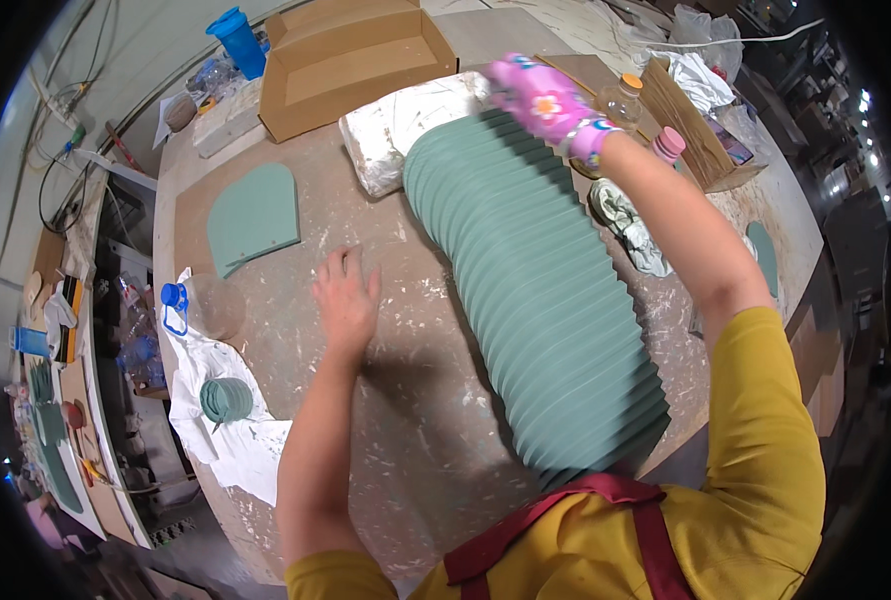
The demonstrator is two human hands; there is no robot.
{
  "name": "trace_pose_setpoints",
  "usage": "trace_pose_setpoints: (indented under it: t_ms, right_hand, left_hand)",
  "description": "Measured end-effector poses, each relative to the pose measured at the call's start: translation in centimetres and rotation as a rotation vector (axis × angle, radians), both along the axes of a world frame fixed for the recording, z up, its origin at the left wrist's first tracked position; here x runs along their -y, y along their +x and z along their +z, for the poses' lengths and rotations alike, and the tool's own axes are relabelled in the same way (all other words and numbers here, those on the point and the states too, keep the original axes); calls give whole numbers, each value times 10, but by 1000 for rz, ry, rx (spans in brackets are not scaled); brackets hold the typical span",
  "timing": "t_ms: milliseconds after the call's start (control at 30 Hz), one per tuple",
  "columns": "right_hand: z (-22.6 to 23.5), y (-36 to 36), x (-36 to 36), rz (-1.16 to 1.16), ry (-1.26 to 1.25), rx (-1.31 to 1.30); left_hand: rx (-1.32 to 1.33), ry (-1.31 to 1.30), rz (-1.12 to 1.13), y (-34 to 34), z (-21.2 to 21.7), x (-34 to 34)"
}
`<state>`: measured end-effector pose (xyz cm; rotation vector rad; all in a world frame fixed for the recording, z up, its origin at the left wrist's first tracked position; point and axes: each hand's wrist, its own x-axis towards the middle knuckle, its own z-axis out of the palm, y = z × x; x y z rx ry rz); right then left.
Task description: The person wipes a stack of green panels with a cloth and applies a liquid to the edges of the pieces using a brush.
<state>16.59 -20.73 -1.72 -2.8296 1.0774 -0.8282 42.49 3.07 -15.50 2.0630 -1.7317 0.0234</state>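
Note:
A long row of thin green sheets (535,290) lies overlapped like slices, running from near my body to the far middle of the table. Its far end leans by a white wrapped block (390,135). My right hand (540,100), in a pink flowered glove, is over the far end of the row, beside the block; motion smears its fingers, so whether they hold anything is unclear. Bare and with fingers apart, my left hand (347,300) is at the table left of the row and holds nothing. Beyond it lies a loose green round-ended sheet (255,220).
An open cardboard box (360,65) and a blue jug (237,42) stand at the back. On the left are a clear bottle with a blue cap (210,305), a white cloth (250,460) and a green roll (226,400). To the right lie a crumpled cloth (630,225) and an orange-capped jar (621,103).

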Motion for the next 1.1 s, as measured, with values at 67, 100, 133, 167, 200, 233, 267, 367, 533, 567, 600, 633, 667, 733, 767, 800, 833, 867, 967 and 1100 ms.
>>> trace_pose_setpoints:
  t_ms: [67,100,133,167,200,233,267,367,533,567,600,633,667,733,767,800,833,867,967,1100]
  right_hand:
    - [3,43,-13,159,289,68]
    - [3,63,-26,260,128,8]
    - [5,73,-37,348,-37,-54]
    - [3,76,-33,285,89,-125]
    - [-3,79,-26,224,220,-196]
    - [-5,74,-18,140,137,-158]
    - [-5,64,-9,54,53,-122]
    - [13,17,3,-216,514,58]
    - [24,-58,-36,-213,267,213]
    - [20,-70,-46,-223,268,213]
    - [16,-84,-55,-191,380,304]
    - [7,-98,-62,-155,495,397]
    - [-3,-112,-66,-136,562,460]
    - [-3,-123,-91,-203,594,498]
    - [-3,-129,-100,-201,599,504]
    - [-3,-136,-109,-225,654,533]
    - [-4,-142,-116,-248,709,561]
    - [-4,-147,-118,-247,715,565]
    - [3,-150,-123,-247,586,452]
    - [10,-132,-125,-306,304,290]
  left_hand:
    - [4,-1,0,-2,-1,1]
    - [12,-2,6,1,-1,-1]
    - [16,-2,1,0,0,0]
    - [4,-2,-9,-2,1,1]
    - [-10,4,-15,-2,0,1]
    - [-10,7,-15,-1,0,0]
    - [-20,3,-7,0,-1,1]
    - [-39,2,5,0,-3,1]
    - [31,-70,-23,5,-11,2]
    - [18,-40,-7,5,-12,2]
    - [5,-14,4,4,-10,4]
    - [6,-13,-7,3,-10,5]
    - [10,-18,-8,1,-10,6]
    - [22,-19,-7,-1,-8,4]
    - [36,-21,-4,-2,-6,4]
    - [50,-22,-5,-3,-5,4]
    - [55,-16,-6,-3,-5,3]
    - [70,-19,-3,-3,-4,4]
    - [105,3,-18,3,2,3]
    - [-54,-22,-69,-18,32,-6]
